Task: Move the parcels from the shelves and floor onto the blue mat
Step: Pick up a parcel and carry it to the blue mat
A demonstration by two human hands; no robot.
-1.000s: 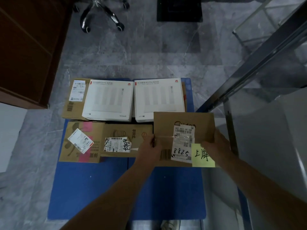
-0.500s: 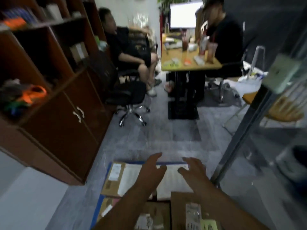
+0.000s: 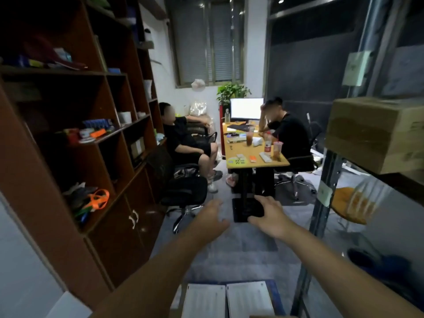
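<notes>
Lifting away from the parcel just laid down, the left hand [image 3: 213, 218] and right hand [image 3: 268, 216] show each grip spread and empty, white parcels [image 3: 204, 299] sit on the blue mat [image 3: 274, 292] at six o'clock, and a cardboard box [image 3: 376, 134] at three o'clock looks like the next one to fetch.

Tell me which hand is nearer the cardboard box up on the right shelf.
Right. The right hand is below and left of the cardboard box; the left hand is farther left again, beside the right hand.
</notes>
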